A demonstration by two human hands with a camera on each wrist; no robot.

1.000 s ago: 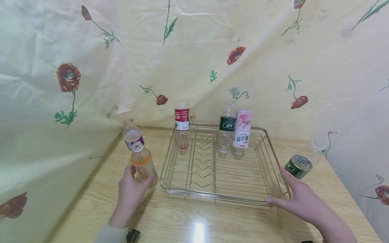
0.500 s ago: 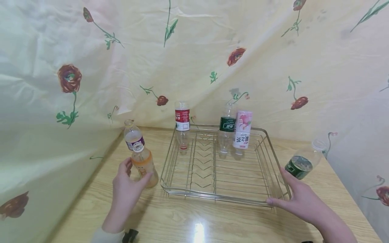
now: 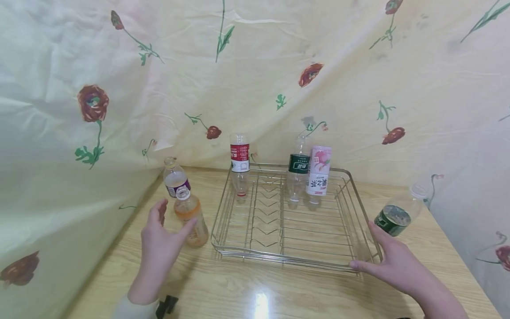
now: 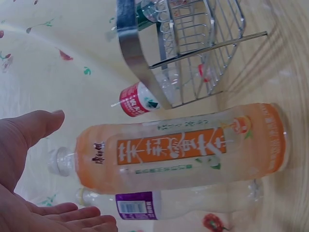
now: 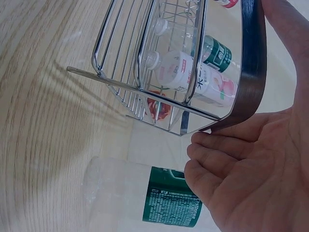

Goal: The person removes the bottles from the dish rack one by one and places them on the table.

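Note:
My left hand [image 3: 161, 246] is spread open beside an upright orange-tinted drink bottle [image 3: 192, 221], with a gap between them. In the left wrist view, the thumb and fingers stand apart near the neck of that bottle [image 4: 178, 150]. A purple-labelled bottle [image 3: 174, 179] stands just behind it. My right hand [image 3: 394, 261] holds the near right corner of a metal wire rack [image 3: 280, 254], thumb on the front rim, fingers at the side rim [image 5: 253, 63]. Upside down in the rack stand a red-labelled bottle [image 3: 240, 157], a green-labelled bottle [image 3: 299, 164] and a pink peach-printed bottle [image 3: 319, 170].
Just right of the rack, beyond my right hand, a clear bottle with a green label [image 3: 394, 217] stands on the wooden table [image 3: 223, 288]. Cloth printed with poppies [image 3: 255, 66] hangs behind the table and along both sides.
My left hand has let go of the orange-tinted bottle and drawn back to the left, its fingers spreading. The bottle stays standing in place. My right hand has kept still on the rack.

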